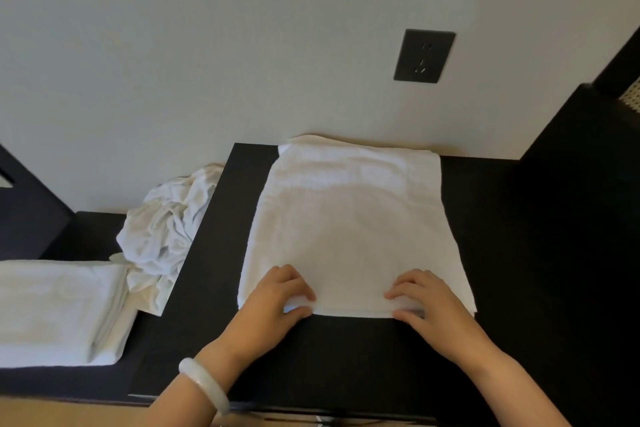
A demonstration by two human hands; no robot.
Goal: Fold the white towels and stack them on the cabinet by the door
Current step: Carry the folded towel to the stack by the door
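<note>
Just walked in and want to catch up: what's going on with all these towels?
A person is folding white towels. The left hand and right hand pinch the near edge of a towel spread flat on a dark top. To its left, on a lower surface, lie a crumpled towel, not yet folded, and a folded stack.

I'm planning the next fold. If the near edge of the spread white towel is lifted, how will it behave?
Probably floppy: the white towel lies limp and flat on the dark cabinet top, so it would likely sag and drape when lifted. Its layered near edge, pinched by the left hand and right hand, may slip apart.
</note>
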